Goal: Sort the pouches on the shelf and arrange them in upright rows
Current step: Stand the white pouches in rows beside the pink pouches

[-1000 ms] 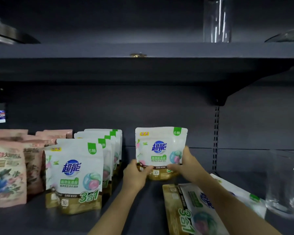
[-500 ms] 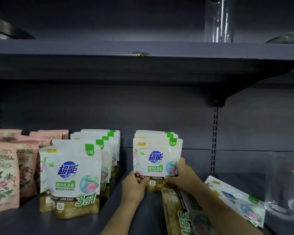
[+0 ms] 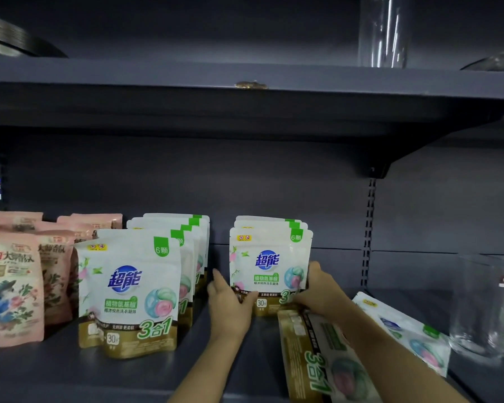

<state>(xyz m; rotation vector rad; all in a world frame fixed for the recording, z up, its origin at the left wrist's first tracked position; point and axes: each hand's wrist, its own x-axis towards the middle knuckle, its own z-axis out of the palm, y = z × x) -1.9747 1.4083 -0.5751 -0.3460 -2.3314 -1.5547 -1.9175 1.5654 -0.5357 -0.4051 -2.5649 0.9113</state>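
Upright, white pouch (image 3: 269, 264) between both hands (image 3: 277, 303)

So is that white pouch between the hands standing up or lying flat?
Standing upright: the white pouch faces forward, base on the shelf, fronting its row.

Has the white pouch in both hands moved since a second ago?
Yes. The front white pouch was held alone ahead of the back wall; now it stands against two matching pouches.

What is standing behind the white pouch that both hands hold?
Behind the white pouch, top edges of two more white pouches show. Their fronts are covered, so anything further back cannot be seen.
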